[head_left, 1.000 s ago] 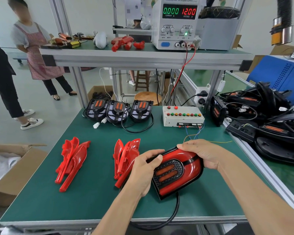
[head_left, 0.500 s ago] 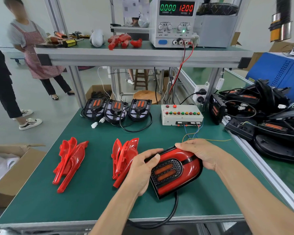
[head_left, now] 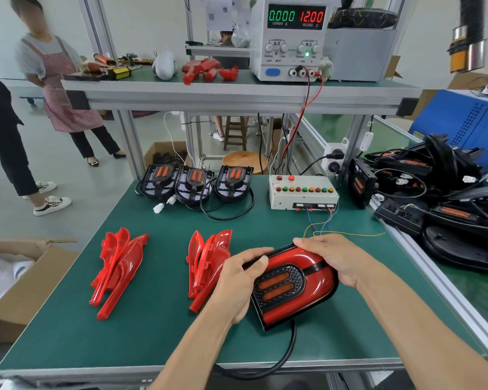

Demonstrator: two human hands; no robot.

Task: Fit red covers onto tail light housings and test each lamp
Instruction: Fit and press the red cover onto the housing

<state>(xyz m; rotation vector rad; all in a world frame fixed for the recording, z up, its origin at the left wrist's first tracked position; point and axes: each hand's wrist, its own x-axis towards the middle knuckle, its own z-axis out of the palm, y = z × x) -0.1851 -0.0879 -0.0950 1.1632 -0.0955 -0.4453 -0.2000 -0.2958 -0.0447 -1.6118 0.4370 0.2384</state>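
The tail light (head_left: 290,285), its red cover fitted around two orange lamp strips, lies on the green bench mat (head_left: 158,327) between both hands, with a black cable (head_left: 282,358) trailing from its near end. The left hand (head_left: 237,282) grips its left edge, fingers curled over the rim and thumb pressed on the cover. The right hand (head_left: 335,257) clasps the far right corner, fingers wrapped over the top. Just left of the left fingers stands a bunch of loose red covers (head_left: 206,266); a second bunch (head_left: 117,268) lies further left. Beyond the right fingertips, thin wires lead to a button box (head_left: 302,192). Three uncovered housings (head_left: 195,182) sit beyond. The power supply (head_left: 290,38) reads 0.000 CURRENT A, 12.00 VOLTAGE V. A cardboard box (head_left: 26,280) far left holds white wrapping.
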